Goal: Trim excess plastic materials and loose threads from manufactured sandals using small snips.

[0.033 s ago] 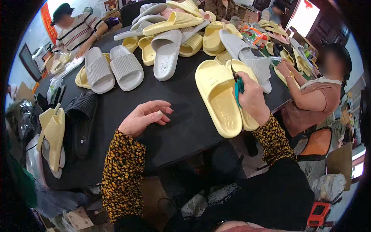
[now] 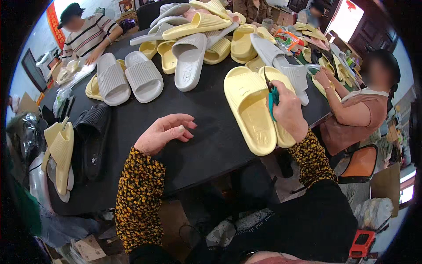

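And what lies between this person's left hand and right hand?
In the head view, going from the left hand to the right hand: black tabletop, then a yellow slipper, then the teal-handled tool gripped in the latter.

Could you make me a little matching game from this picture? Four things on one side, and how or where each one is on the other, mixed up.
Things:
1. Left hand
2. Right hand
3. Black slipper
4. Chair

Places, colours or states:
A. Orange with a dark frame
B. Beside the yellow slippers on the left part of the table
C. Gripping a teal-handled tool
D. Open, holding nothing

Right pairs: 1-D, 2-C, 3-B, 4-A
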`<state>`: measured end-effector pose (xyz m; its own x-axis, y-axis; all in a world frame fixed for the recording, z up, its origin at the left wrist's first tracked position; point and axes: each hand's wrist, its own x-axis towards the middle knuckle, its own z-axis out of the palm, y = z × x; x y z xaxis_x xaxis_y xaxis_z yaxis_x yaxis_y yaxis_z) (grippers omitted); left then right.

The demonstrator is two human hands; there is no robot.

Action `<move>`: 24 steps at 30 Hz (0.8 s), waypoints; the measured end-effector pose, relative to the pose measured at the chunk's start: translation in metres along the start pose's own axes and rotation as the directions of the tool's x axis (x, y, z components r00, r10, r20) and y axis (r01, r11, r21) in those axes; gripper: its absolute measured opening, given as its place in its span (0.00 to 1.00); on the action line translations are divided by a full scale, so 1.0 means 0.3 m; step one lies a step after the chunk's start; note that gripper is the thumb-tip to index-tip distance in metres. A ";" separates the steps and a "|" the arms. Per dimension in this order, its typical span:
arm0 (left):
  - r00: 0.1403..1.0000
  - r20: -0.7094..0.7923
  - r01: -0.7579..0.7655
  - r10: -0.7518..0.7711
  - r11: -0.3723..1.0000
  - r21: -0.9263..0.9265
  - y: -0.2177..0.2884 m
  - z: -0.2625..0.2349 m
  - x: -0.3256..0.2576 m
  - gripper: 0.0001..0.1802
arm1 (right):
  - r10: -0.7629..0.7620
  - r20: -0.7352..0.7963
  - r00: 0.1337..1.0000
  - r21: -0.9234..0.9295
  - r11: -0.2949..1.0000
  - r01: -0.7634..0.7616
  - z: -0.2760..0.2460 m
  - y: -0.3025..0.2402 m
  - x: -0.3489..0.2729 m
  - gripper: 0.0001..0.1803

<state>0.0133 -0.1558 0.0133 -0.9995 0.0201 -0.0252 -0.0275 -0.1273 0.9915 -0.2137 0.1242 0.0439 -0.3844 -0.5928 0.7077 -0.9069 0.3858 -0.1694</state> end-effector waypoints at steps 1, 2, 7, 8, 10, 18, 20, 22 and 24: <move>1.000 0.008 -0.011 0.011 1.000 0.000 -0.003 -0.002 0.002 0.25 | 0.008 0.002 1.000 -0.005 1.000 -0.008 -0.006 0.017 0.003 0.23; 1.000 0.006 -0.011 0.011 1.000 -0.005 -0.006 -0.004 0.002 0.25 | 0.007 0.007 1.000 -0.006 1.000 -0.006 -0.010 0.036 0.008 0.23; 1.000 -0.005 0.016 -0.016 1.000 0.000 -0.012 -0.014 0.004 0.26 | -0.011 -0.005 1.000 -0.152 0.988 0.010 -0.027 0.120 0.035 0.22; 0.999 -0.011 0.033 -0.033 0.999 0.000 -0.014 -0.016 0.003 0.26 | -0.016 -0.011 1.000 -0.184 0.983 0.013 -0.029 0.135 0.040 0.22; 0.999 -0.015 0.038 -0.038 0.999 -0.008 -0.021 -0.024 0.003 0.26 | -0.029 -0.026 0.999 -0.209 0.978 0.023 -0.033 0.161 0.047 0.21; 1.000 0.000 -0.013 0.013 1.000 -0.007 -0.035 -0.030 -0.006 0.25 | -0.076 -0.068 0.995 -0.261 0.964 0.056 -0.027 0.171 0.081 0.21; 1.000 -0.003 -0.014 0.014 1.000 -0.008 -0.030 -0.027 -0.007 0.25 | -0.094 -0.041 0.995 -0.188 0.979 0.084 -0.017 0.136 0.094 0.21; 1.000 0.001 -0.013 0.013 1.000 -0.002 -0.027 -0.028 -0.010 0.24 | -0.118 -0.046 0.992 -0.171 0.979 0.109 0.008 0.097 0.110 0.20; 1.000 -0.008 -0.012 0.012 1.000 -0.003 -0.026 -0.029 -0.016 0.24 | -0.135 -0.022 0.991 -0.090 0.987 0.133 0.046 0.077 0.130 0.20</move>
<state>0.0182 -0.1634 0.0046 -0.9998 0.0110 -0.0140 -0.0153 -0.1302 0.9914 -0.2519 0.1004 0.0582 -0.2541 -0.6236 0.7393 -0.9307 0.3656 -0.0115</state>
